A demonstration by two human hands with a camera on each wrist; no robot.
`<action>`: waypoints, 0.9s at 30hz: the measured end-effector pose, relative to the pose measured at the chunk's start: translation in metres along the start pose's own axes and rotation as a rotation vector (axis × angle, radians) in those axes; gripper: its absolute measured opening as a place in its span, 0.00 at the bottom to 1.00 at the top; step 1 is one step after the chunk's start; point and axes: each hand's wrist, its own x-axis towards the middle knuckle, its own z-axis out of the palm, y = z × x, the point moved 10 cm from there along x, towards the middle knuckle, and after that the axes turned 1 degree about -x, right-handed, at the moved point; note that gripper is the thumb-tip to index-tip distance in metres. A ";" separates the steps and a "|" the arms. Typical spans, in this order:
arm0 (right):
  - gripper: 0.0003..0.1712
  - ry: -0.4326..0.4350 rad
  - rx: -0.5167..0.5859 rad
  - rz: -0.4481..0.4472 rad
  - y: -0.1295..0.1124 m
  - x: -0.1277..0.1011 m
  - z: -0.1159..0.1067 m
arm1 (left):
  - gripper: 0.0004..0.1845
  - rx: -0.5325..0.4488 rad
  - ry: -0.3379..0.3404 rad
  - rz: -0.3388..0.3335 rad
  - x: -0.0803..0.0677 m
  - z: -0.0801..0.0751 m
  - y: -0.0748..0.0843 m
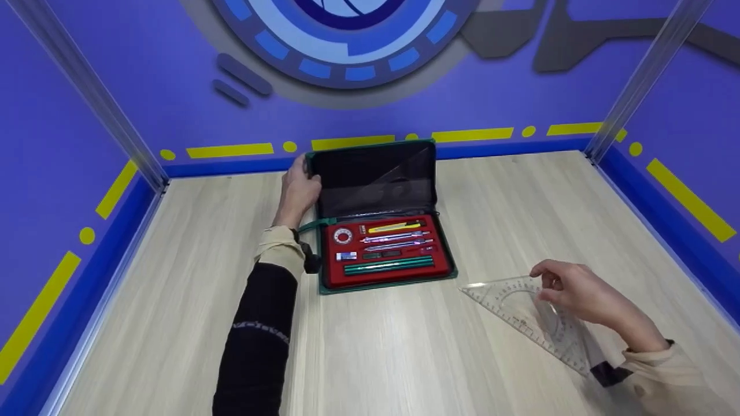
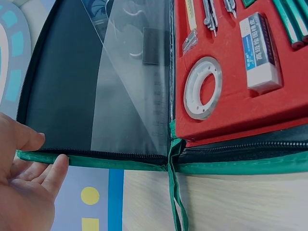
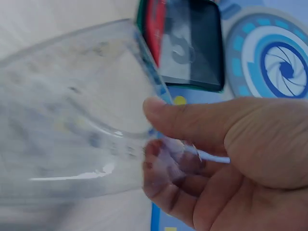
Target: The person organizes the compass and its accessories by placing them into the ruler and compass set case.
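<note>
A green zip-up drawing set case point(image 1: 448, 271) lies unfolded on the table, its black lid point(image 1: 370, 167) raised at the back. My left hand point(image 1: 298, 193) holds the lid's left edge, thumb on the inner face and fingers round the green rim point(image 2: 110, 162). In the case's red tray point(image 1: 338, 280) sit a white ring point(image 2: 187, 98), an eraser point(image 2: 262, 53), a yellow cutter point(image 1: 393, 227), metal compasses point(image 1: 396, 237) and green tubes point(image 1: 388, 265). To the right of the case, my right hand point(image 1: 589, 292) pinches a clear set square point(image 1: 520, 309) by its edge, between thumb and fingers.
A clear pocket point(image 2: 130, 86) inside the lid shows more transparent pieces with curved outlines. A green strap point(image 2: 175, 197) hangs from the case's left side. Blue printed panels point(image 1: 370, 124) border the wooden table point(image 1: 376, 352) at the back and both sides.
</note>
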 end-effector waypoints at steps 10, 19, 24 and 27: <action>0.18 0.030 0.046 -0.064 -0.026 0.006 -0.053 | 0.32 0.011 -0.023 -0.030 0.000 0.000 -0.004; 0.09 0.244 -0.004 -0.205 -0.080 0.043 -0.101 | 0.31 0.029 -0.022 -0.024 0.001 0.000 -0.006; 0.08 0.406 -0.064 -0.320 -0.115 0.071 -0.121 | 0.31 0.040 -0.020 -0.015 0.001 0.000 -0.005; 0.07 0.503 -0.074 -0.370 -0.134 0.087 -0.129 | 0.31 0.047 -0.019 -0.010 0.001 -0.001 -0.004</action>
